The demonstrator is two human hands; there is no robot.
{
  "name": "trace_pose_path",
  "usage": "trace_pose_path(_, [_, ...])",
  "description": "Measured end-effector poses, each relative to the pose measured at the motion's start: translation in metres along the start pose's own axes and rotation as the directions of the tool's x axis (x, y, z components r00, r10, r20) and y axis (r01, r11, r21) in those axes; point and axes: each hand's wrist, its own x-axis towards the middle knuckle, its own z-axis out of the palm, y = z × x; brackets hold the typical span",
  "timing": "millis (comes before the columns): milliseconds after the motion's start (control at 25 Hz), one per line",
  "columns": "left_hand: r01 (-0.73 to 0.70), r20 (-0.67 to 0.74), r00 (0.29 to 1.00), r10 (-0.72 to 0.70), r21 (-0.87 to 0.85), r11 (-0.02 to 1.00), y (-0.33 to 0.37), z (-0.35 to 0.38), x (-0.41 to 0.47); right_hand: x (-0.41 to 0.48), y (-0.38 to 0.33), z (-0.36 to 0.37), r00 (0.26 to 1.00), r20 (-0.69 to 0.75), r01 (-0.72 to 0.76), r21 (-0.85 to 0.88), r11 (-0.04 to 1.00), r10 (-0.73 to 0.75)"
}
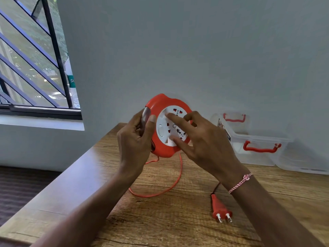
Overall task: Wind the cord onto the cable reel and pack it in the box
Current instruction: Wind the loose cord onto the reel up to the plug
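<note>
Head: left hand [135, 138] grips reel [161, 104]; box label [224, 129] blurred.

The wooden table [160, 225] carries a looped orange cord [181, 166], its plug [218, 205] and a clear box [258, 157].

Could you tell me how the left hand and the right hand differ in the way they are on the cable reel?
The left hand grips the orange rim of the cable reel from the side; the right hand lays a straight forefinger and thumb on its white socket face. The right wrist wears a braided bracelet; the left wrist is bare. Both touch the reel, which is held above the wooden table.
</note>
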Motion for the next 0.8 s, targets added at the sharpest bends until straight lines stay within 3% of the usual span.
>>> trace_pose_path(200, [-0.074,0.021,0.997,0.074,0.017,0.997,0.002,0.003,-0.003,0.0,-0.002,0.0,0.995,-0.067,0.063,-0.113,0.992,-0.071])
trace_pose_path(320, [-0.135,0.007,0.991,0.135,0.036,0.99,0.003,0.002,-0.003,-0.001,-0.006,-0.001,0.992,-0.121,0.034,-0.049,0.998,-0.04])
trace_pose_path(440, [-0.187,0.0,0.982,0.187,0.064,0.98,0.006,0.004,-0.005,0.001,-0.014,-0.001,0.983,-0.128,-0.123,0.092,0.988,0.134])
trace_pose_path(560, [-0.239,0.023,0.971,0.238,0.087,0.967,0.006,0.005,-0.007,0.004,-0.024,-0.002,0.917,-0.044,-0.367,0.293,0.883,0.396])
trace_pose_path(640, [-0.253,0.04,0.967,0.251,0.094,0.963,0.004,0.006,-0.008,0.009,-0.03,-0.003,0.806,0.067,-0.549,0.455,0.701,0.588])
trace_pose_path(680, [-0.26,0.041,0.966,0.257,0.102,0.96,0.003,0.006,-0.008,0.011,-0.033,-0.003,0.713,0.18,-0.634,0.58,0.512,0.678])
trace_pose_path(720, [-0.268,0.039,0.963,0.265,0.111,0.957,0.003,0.007,-0.008,0.014,-0.036,-0.005,0.606,0.331,-0.674,0.697,0.245,0.724])
trace_pose_path(760, [-0.277,0.033,0.961,0.275,0.121,0.953,0.002,0.008,-0.009,0.015,-0.037,-0.007,0.513,0.473,-0.669,0.743,-0.011,0.716])
trace_pose_path(800, [-0.282,0.027,0.959,0.281,0.124,0.951,0.002,0.009,-0.01,0.016,-0.038,-0.01,0.467,0.566,-0.648,0.742,-0.173,0.68])
